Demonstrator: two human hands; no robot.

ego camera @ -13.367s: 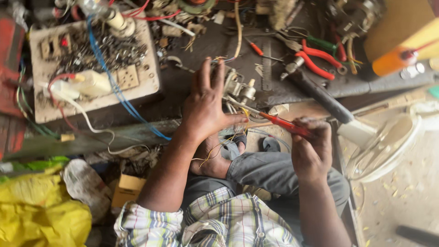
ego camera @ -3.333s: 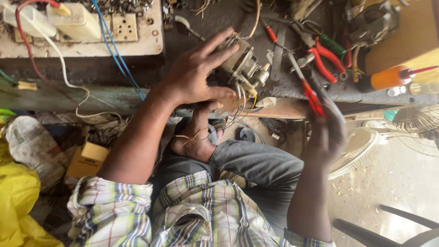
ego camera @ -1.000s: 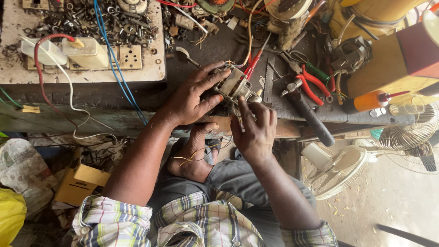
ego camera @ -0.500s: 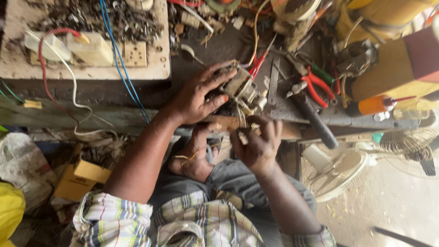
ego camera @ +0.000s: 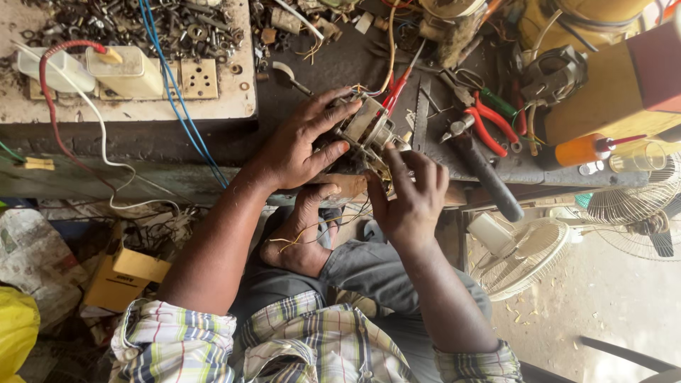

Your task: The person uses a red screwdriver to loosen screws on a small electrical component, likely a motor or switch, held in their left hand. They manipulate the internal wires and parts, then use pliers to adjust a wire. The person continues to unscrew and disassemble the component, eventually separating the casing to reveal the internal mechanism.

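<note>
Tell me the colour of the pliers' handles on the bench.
Red, on the pliers; head view.
</note>
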